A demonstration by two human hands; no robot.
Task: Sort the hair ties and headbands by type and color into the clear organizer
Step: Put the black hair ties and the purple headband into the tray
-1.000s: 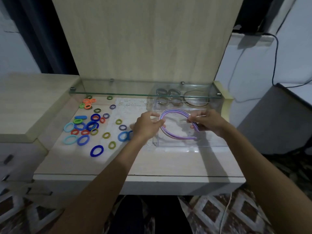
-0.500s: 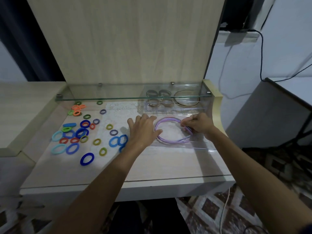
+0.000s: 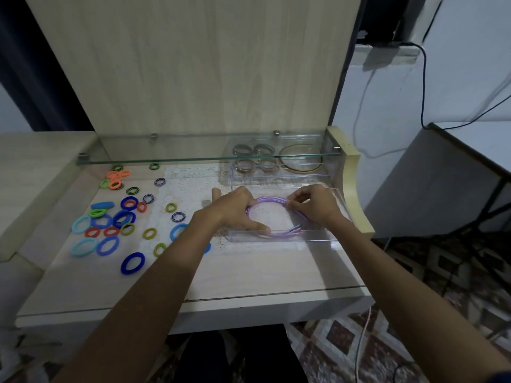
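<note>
Pale wood-grain bench (image 3: 249, 275) under a clear glass shelf (image 3: 193, 158)

A tall light wood back panel (image 3: 193, 64) rises behind the shelf. A white lace mat (image 3: 193, 175) lies on the bench. To the right, a black cable (image 3: 422, 87) hangs down the white wall (image 3: 456, 51), above patterned brown-and-white floor tiles (image 3: 331, 352).

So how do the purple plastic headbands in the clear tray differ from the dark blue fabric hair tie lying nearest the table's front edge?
The purple plastic headbands are thin, open-ended hoops; the dark blue fabric hair tie is a thick closed ring. The headbands are far wider than the hair tie. The headbands lie stacked in the clear tray, held by the left hand and right hand; the hair tie lies alone, untouched.
</note>
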